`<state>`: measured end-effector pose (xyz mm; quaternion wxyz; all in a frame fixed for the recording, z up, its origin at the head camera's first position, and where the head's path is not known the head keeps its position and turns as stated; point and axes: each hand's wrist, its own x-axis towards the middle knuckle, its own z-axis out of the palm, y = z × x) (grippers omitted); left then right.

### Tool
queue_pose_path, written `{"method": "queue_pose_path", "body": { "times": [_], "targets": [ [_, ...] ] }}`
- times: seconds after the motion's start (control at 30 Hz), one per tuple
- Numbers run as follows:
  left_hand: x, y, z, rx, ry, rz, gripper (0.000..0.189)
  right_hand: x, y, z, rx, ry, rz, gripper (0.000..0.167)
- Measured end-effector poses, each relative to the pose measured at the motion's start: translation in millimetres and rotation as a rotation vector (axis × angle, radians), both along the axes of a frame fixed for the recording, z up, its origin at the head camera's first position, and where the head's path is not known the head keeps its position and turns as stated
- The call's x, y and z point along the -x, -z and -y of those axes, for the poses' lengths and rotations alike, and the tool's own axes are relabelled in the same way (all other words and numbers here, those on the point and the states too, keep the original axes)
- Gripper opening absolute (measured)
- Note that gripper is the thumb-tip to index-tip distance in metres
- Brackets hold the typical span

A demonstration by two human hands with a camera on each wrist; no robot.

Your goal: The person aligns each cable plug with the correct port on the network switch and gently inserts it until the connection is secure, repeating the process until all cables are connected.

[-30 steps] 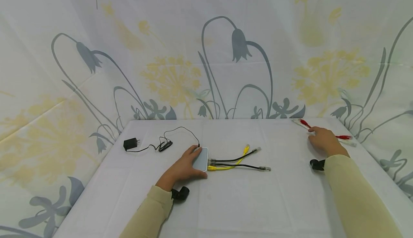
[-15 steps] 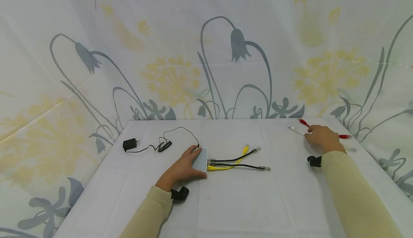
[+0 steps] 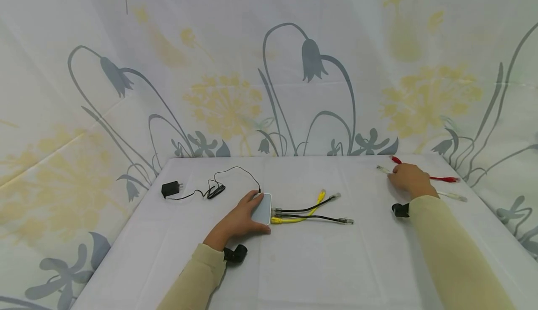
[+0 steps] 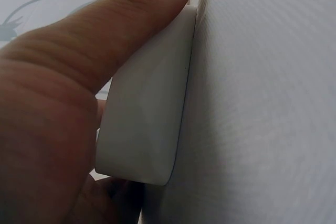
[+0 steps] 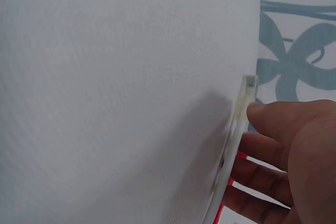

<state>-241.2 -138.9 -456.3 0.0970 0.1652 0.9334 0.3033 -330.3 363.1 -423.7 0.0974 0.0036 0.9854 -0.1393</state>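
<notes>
The right hand [image 3: 408, 179] is pinching a slim white cable with clear plugs [image 5: 239, 124] near one plug, its grip narrowed to the cable, thumb on one side and fingers behind. The cable's other end is showing beyond the hand, at the right of the white cloth-covered surface [image 3: 311, 268]. Just behind, a red cable with red-booted plugs [image 3: 448, 179] is lying partly hidden. The left hand [image 3: 239, 219] is holding a flat, pale grey-blue box with white sides [image 3: 262, 211], its grip spanning the box between thumb and fingers. Two short black cables [image 3: 322, 216] and a yellow cable [image 3: 291, 221] are running from the box's right side. A thin black cord [image 3: 216, 192] is linking its far edge to a black plug-in adapter [image 3: 170, 188].
</notes>
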Motion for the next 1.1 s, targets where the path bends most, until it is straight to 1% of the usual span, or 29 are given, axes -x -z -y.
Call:
{"method": "queue_pose_path", "body": {
  "times": [0.17, 0.33, 0.47, 0.8, 0.93, 1.1],
  "targets": [
    [-0.9, -1.6, -0.7, 0.002, 0.0, 0.002, 0.106, 2.5, 7.7, 6, 0.0, -0.001, -0.066, 0.043],
    [-1.1, -1.3, -0.8, 0.007, -0.001, -0.003, 0.106, 0.7, 13.0, 11, 0.041, 0.02, -0.117, 0.037],
    [-0.8, -1.0, -0.7, 0.01, 0.0, 0.0, 0.106, -0.8, 15.9, 14, 0.06, 0.018, -0.157, 0.034],
    [0.1, -0.1, -0.2, 0.003, -0.005, 0.007, 0.106, -0.3, 17.5, 20, 0.147, 0.017, -0.153, 0.03],
    [0.3, 0.9, 0.0, 0.004, -0.002, 0.0, 0.107, -1.7, 17.4, 23, 0.171, 0.006, -0.166, 0.033],
    [0.4, 2.1, 0.6, -0.01, 0.002, -0.005, 0.106, -4.9, 16.1, 27, 0.219, 0.011, -0.157, 0.037]
  ]
}}
